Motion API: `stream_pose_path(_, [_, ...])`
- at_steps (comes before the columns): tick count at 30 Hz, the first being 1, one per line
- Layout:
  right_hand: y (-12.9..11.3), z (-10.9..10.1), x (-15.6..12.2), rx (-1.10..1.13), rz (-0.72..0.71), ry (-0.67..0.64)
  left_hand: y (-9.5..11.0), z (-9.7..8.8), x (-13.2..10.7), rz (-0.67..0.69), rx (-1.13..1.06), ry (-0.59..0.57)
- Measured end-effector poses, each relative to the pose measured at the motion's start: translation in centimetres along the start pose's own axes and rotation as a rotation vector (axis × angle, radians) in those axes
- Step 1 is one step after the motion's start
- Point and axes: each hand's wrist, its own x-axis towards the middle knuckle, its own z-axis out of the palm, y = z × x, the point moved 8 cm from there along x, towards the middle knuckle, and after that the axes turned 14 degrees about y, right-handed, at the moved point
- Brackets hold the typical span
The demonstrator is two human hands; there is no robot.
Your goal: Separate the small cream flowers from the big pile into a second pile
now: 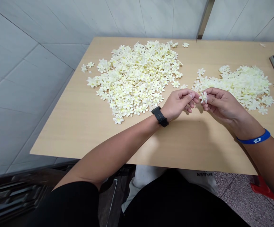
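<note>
The right hand [222, 105] pinches an artificial cream blossom [203, 97], the left hand [179, 101] bunched just beside it. It looks light and soft; grip its centre.

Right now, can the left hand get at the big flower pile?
Likely yes: the left hand sits right at the edge of the large pile of cream flowers, and nothing stands between them.

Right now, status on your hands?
Right hand pinching one flower. Left hand close beside it, contact unclear. Bigger pile to left, smaller pile to right.
</note>
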Motion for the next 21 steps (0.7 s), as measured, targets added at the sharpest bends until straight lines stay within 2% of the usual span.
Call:
stream_pose_path(3, [-0.3, -0.1, 0.0, -0.024, -0.078, 0.03, 0.9, -0.6, -0.2, 0.129, 0.105, 0.109])
stream_pose_path(5, [-0.4, -0.1, 0.0, -0.049, -0.111, 0.035, 1.9, -0.8, -0.7, 0.272, 0.213, 0.164])
stream_pose_path(8, [-0.5, -0.1, 0.0, -0.093, -0.143, 0.048, 3.5, -0.7, -1.8, 0.507, 0.392, 0.203])
stream_pose_path(10, [-0.6, -0.1, 0.0, -0.121, -0.161, 0.069, 3.9, -0.6, -2.2, 0.582, 0.471, 0.21])
stream_pose_path(16, [-1.8, -0.4, -0.8, -0.259, -0.279, 0.202, 3.1, 0.0, -1.8, 0.553, 0.519, 0.133])
stream_pose_path(21, [-2.4, 0.4, -1.8, -0.353, -0.381, 0.208, 2.5, -0.3, -1.2, 0.512, 0.53, 0.151])
